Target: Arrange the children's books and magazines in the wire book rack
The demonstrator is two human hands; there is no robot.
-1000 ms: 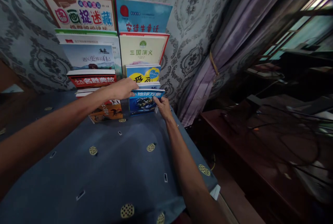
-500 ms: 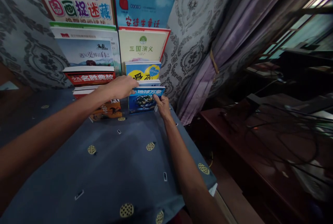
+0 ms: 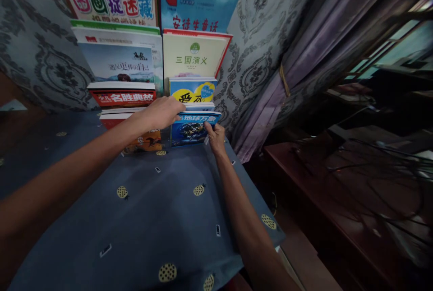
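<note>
A blue book with a globe on its cover [image 3: 189, 134] stands upright at the front of the right-hand stack. At its upper left corner, my left hand [image 3: 166, 111] has its fingers closed on the edge. My right hand [image 3: 215, 137] grips the opposite side, thumb on the cover and the other fingers hidden behind. Just behind it stand a blue-and-yellow book [image 3: 192, 91], a cream book [image 3: 184, 49] and a taller light-blue book [image 3: 199, 4]. Left of these, a red book [image 3: 125, 98] and an orange-covered book [image 3: 149, 141] are partly covered by my left arm.
Dark blue cloth with pineapple prints [image 3: 142, 228] covers the surface under the books. Patterned wallpaper [image 3: 257, 20] rises behind, beside a tied purple curtain [image 3: 270, 106]. To the right, a dark red table [image 3: 287, 160] carries tangled cables.
The view has shifted slightly, so the books and hands appear a little further right. Both hands keep their hold on the blue book, which shows little movement against its neighbours.
</note>
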